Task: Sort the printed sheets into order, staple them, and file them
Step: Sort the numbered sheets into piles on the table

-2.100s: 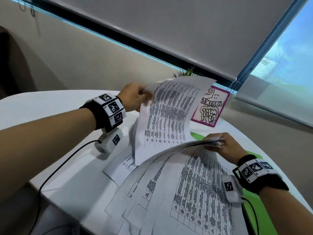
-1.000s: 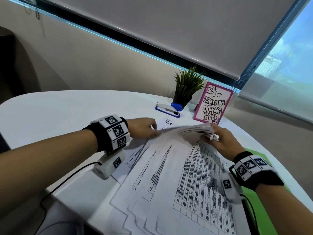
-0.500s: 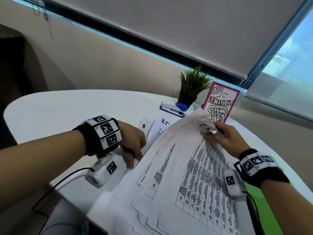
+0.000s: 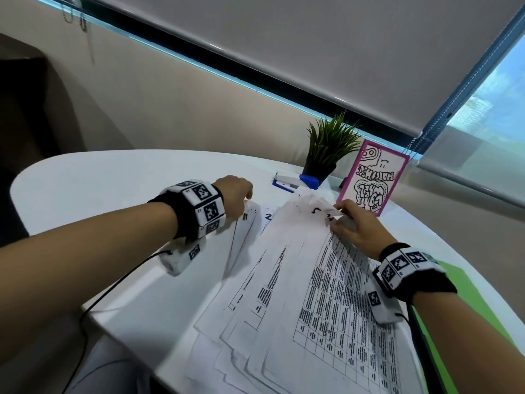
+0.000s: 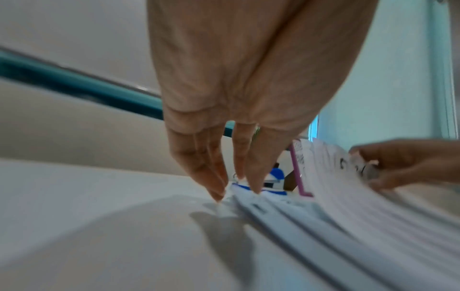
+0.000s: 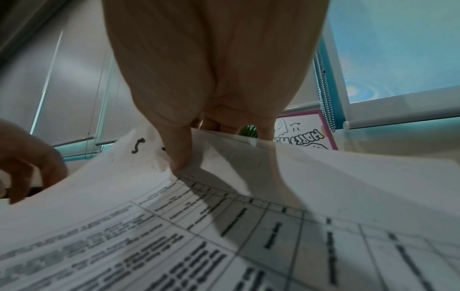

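White tabletop [image 4: 119,177] under the window blind carries your fanned printed sheets [image 4: 312,294], with the stapler [image 4: 287,182] beyond them by the potted plant [image 4: 329,146]. Your right hand [image 4: 356,228] pinches the sheets' lifted far corner, thumb on top. Your left hand [image 4: 234,194] has straight fingers touching the table beside the sheets.

bare forearms; each wrist wears a black band [image 4: 181,211] with white square-code tiles; beneath hangs a white camera block [image 4: 181,258], black-cabled.
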Demonstrator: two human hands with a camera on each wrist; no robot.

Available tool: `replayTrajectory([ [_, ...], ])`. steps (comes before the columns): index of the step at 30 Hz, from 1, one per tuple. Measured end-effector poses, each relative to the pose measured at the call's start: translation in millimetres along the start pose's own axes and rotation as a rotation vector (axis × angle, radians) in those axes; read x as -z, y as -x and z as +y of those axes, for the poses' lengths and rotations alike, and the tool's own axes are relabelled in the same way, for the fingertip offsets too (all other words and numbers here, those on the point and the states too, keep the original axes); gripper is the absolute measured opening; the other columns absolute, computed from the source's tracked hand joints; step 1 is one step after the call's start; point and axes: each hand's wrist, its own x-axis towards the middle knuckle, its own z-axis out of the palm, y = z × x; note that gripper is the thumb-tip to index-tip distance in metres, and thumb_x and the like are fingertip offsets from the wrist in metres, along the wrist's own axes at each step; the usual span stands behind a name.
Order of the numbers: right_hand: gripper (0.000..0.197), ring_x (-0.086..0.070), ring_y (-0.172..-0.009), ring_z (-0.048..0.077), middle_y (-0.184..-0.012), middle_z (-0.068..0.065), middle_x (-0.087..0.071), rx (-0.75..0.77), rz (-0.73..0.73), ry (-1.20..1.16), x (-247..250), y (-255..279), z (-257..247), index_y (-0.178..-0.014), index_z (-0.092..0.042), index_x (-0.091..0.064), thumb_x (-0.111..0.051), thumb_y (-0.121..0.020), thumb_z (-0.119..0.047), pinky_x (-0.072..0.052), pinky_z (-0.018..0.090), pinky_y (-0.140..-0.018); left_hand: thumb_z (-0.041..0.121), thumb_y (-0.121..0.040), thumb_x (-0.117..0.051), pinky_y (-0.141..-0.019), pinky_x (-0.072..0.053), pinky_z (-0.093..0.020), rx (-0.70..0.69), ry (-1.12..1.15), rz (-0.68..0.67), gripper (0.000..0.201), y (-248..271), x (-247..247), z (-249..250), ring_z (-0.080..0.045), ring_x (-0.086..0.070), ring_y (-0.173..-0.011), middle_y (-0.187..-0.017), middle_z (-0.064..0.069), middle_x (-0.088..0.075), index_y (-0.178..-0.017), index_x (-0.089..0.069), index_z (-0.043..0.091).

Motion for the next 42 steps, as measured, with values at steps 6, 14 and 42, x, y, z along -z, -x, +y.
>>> replayTrajectory([
  [6, 0.027, -0.056, -0.091, 0.017, -0.099, -0.003, -0.061, -0.051, -0.052, 0.087, -4, -10, 7, -0.118, -0.015, -0.056, -0.059, -0.093, -0.025, -0.040, 0.028, -0.077, 0.023, -0.075, -0.080, -0.076, -0.052, -0.028, 0.040, 0.046, -0.031, 0.030, -16, -1, -3, -0.022, -0.066, -0.090, -0.098, -0.004, -0.073, -0.100, -0.069, 0.011],
  [14, 0.009, -0.055, -0.076, -0.005, -0.084, -0.015, -0.058, -0.018, -0.099, -0.042, -6, -17, 10, -0.101, -0.028, -0.056, -0.059, -0.094, -0.024, -0.038, 0.016, -0.071, 0.027, -0.076, -0.079, -0.077, -0.047, -0.025, 0.037, -0.019, -0.089, 0.049, -19, -6, 4, -0.024, -0.061, -0.101, -0.114, -0.006, -0.063, -0.118, -0.059, 0.010],
  [42, 0.019, -0.059, -0.104, 0.014, -0.108, -0.004, -0.063, 0.057, -0.012, -0.016, -2, -1, 18, -0.081, -0.013, -0.063, -0.077, -0.074, -0.003, -0.041, 0.013, -0.088, 0.006, -0.088, -0.050, -0.079, -0.043, -0.029, -0.141, 0.087, 0.271, 0.022, -29, -17, 52, -0.025, -0.056, -0.103, -0.109, -0.006, -0.061, -0.103, -0.064, 0.012],
])
